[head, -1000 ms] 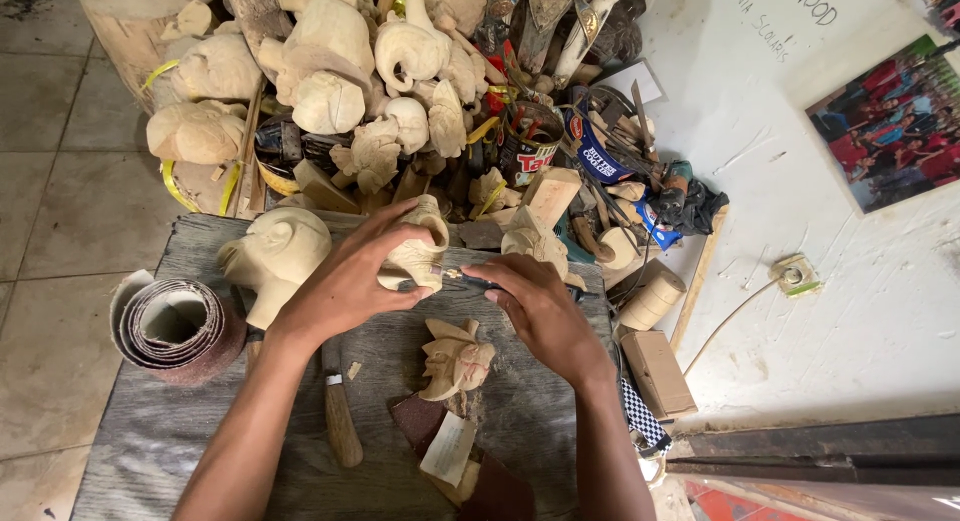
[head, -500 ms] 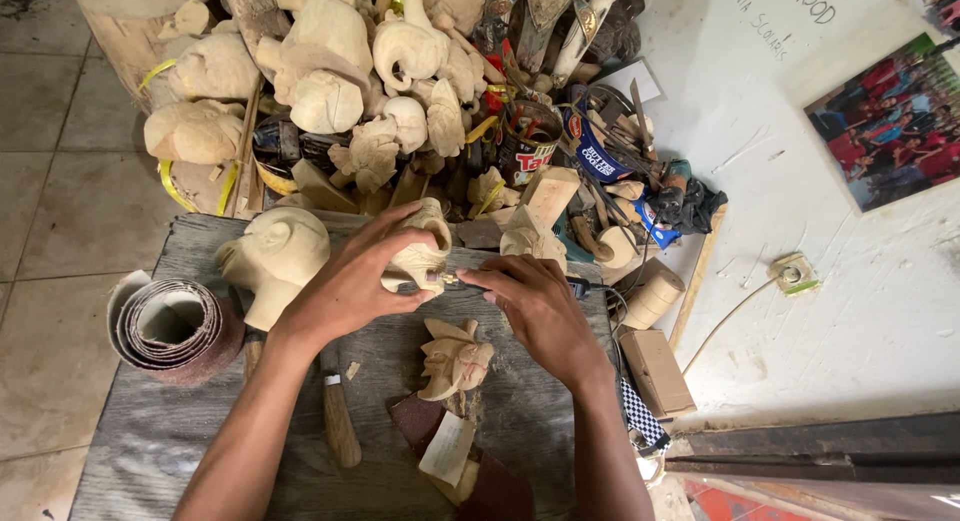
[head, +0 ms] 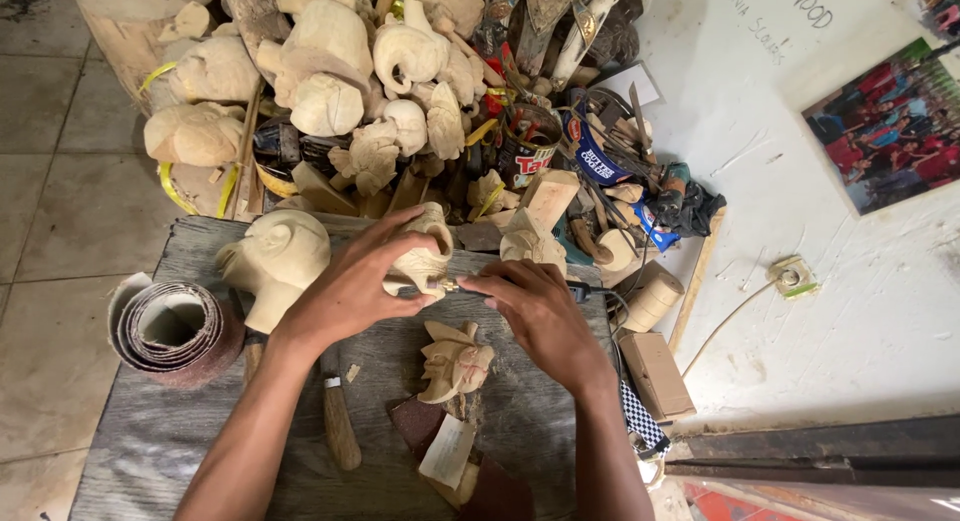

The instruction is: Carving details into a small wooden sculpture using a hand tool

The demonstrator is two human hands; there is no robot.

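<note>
Pale raw wood everywhere: heap of unfinished carvings (head: 330, 71) at back of the grey plank desk (head: 150, 431), w/ a round red-black labelled tin (head: 527, 151) and a blue-white printed bag (head: 592, 153) in the clutter; colourful group photo (head: 885, 126) lies top right on the white floor. Left hand (head: 350, 291) wraps fingers round a small pale carved figure (head: 425, 256) just above desk centre. Right hand (head: 535, 316), palm down, pinches a thin dark-handled tool (head: 470, 289), tip touching the figure; another carving (head: 455, 361) lies below, sandpaper roll (head: 175, 331) at left.

Pretty even, soft daylight here, no harsh glare. The white wall (head: 860, 311) comes out brightest, shadows stay faint, everything's sharp, with slight wide-angle stretching toward the edges.
</note>
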